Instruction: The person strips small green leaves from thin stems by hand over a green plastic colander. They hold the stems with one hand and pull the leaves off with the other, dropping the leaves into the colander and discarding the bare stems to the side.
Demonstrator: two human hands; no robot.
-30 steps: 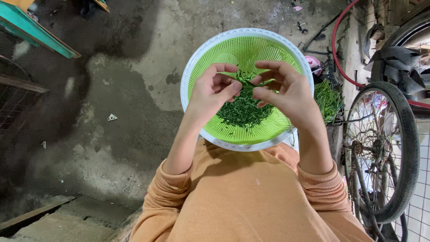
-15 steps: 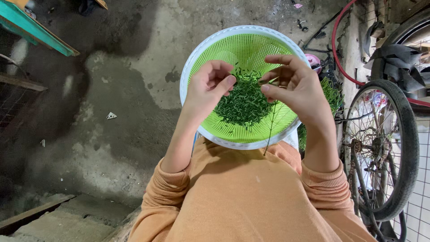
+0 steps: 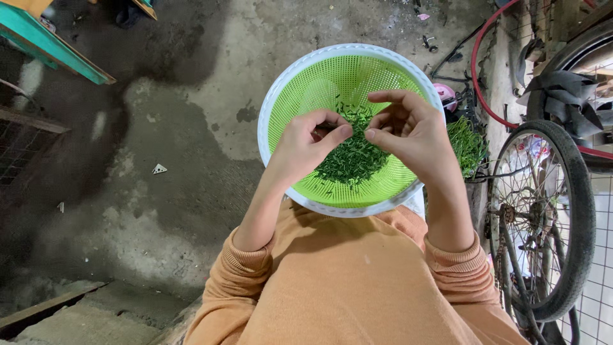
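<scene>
Both hands are hovering over a green mesh colander (image 3: 332, 76) with a white rim, which is resting on the person's lap and holding a heap of small dark green leaves (image 3: 352, 156). The left hand (image 3: 306, 144) and right hand (image 3: 412, 137) are curling their fingers inward, thumbs and forefingers nearly meeting, pinching leaves too small to make out clearly. A bicycle wheel (image 3: 546, 217) is standing to the right above the concrete floor (image 3: 159, 128).

Left hand (image 3: 306, 144) and right hand (image 3: 412, 137) raised close together, fingers curled.
</scene>
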